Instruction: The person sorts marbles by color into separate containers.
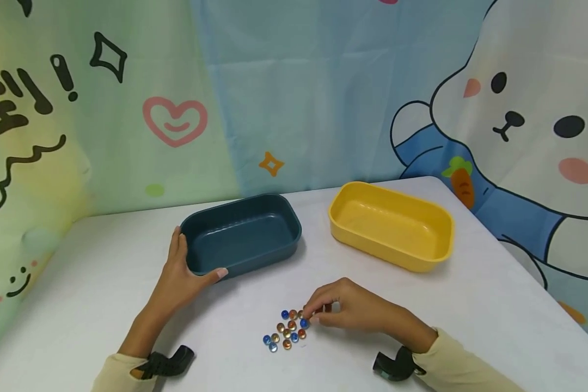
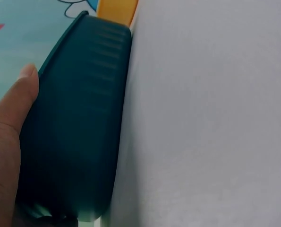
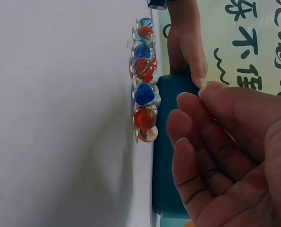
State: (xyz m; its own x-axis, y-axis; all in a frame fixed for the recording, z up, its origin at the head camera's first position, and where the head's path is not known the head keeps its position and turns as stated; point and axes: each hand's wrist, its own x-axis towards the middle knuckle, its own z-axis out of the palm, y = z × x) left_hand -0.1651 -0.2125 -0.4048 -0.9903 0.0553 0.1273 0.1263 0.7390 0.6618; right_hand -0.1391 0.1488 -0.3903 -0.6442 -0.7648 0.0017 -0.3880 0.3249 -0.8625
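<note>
My left hand grips the near left corner of a dark teal plastic tray, thumb along its front rim and fingers against its left end. In the left wrist view, the thumb lies at the rim of the teal tray. Several glass marbles, blue, orange and clear, lie in a loose cluster in front of the tray. My right hand is over the cluster's right side, fingers bent and thumb close to the index finger. I cannot tell whether a marble is between its fingertips; the marbles show beside it in the right wrist view.
A yellow plastic tray stands at the back right of the white-covered table. Behind the table hangs a printed cloth with cartoon figures. Each wrist wears a black camera mount, the left mount close above the table.
</note>
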